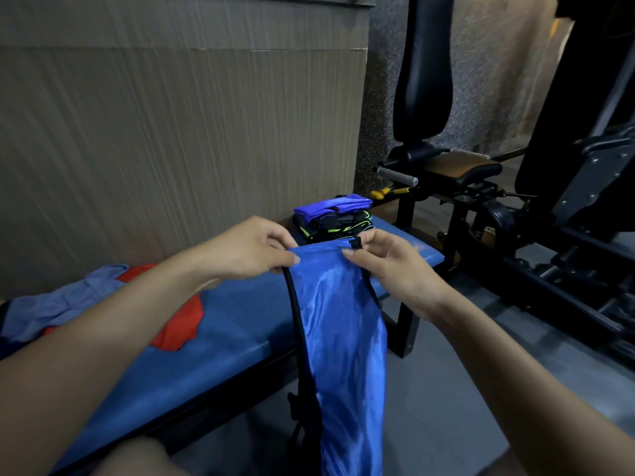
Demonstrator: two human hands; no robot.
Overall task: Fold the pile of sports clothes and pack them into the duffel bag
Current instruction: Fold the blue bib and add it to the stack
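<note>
While raised, both hands' fingers [288, 259] on blue bag [343, 321].

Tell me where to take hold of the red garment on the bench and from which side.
Grip the red garment at its near right edge, where a loose flap lies free on the blue bench. Come from above on the near side: its far left part is tucked under the light blue garment. Both hands are busy pinching the shiny blue bag, so one would probably have to let go first.

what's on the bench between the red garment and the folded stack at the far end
In the head view, the hands, left and right, hold the blue bag up over that stretch between the red garment and folded stack; otherwise only bare bench padding shows.
</note>
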